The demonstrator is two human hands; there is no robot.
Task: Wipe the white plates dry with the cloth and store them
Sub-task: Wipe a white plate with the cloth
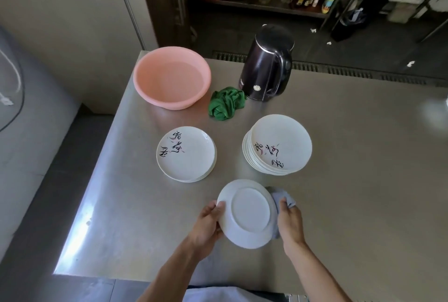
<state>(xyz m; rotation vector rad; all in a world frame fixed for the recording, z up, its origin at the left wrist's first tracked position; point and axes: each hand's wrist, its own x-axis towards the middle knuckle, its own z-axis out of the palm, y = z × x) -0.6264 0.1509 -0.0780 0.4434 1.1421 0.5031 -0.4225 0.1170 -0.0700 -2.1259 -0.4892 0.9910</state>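
Worktop of brushed grey steel (351, 180) carries everything. A round pink plastic basin (155, 93) sits at the far left corner and a dark electric kettle (266, 68) by the far edge. A taller stack of white inscribed plates (278, 144) sits mid-surface toward the right, and a short stack of the same plates (185, 153) lies left of it, well apart. One white plate (249, 214) is held underside up over the near edge, between the hands. A crumpled green cloth (226, 102) lies idle between basin and kettle. A grey-blue cloth (282, 198) is bunched against the held plate's right rim. Step in hand: wiping, probably the rim or underside. Which stack is the dried one can't be told. The next move likely calls for turning the plate to reach the unwiped rim, then setting it on the finished stack. Left hand (208, 221) grips the left rim, thumb on top, fingers underneath. Right hand (289, 221) is curled round the cloth, pressing it to the rim.
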